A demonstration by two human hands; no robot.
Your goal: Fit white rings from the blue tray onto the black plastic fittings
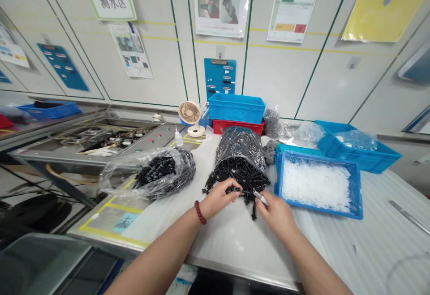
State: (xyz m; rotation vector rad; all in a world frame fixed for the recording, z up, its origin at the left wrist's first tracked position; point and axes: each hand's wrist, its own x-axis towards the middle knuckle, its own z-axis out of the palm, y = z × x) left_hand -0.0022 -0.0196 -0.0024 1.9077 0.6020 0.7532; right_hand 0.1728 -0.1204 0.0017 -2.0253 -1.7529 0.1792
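Note:
My left hand [218,198], with a beaded bracelet at the wrist, pinches a small black plastic part [232,190] just in front of an open plastic bag [238,145] of similar parts. Facing it, my right hand [277,214] is closed round a white pen-like tool [261,197]. A thin dark tip on the tool points left to the black part; whether the two touch I cannot tell. Loose black parts [235,172] spill out of the bag, and one lies in front of the others near my right hand.
To the left lies another clear bag [117,174] of black parts. At the right, a blue tray [356,192] holds many small white pieces. Behind stand a cream fan [190,113], a small white bottle [178,138], and a blue bin [237,107] on a red one [220,127].

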